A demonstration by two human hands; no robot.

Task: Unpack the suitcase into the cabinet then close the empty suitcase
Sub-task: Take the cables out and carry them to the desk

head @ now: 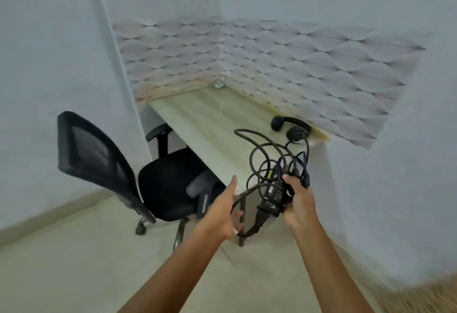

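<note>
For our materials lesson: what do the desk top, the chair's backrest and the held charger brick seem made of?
Desk top: probably pale wood-look laminate, matte, faint grain streaks.
Backrest: black mesh fabric, partly see-through.
Charger brick: likely hard black plastic, smooth, with printed label.
</note>
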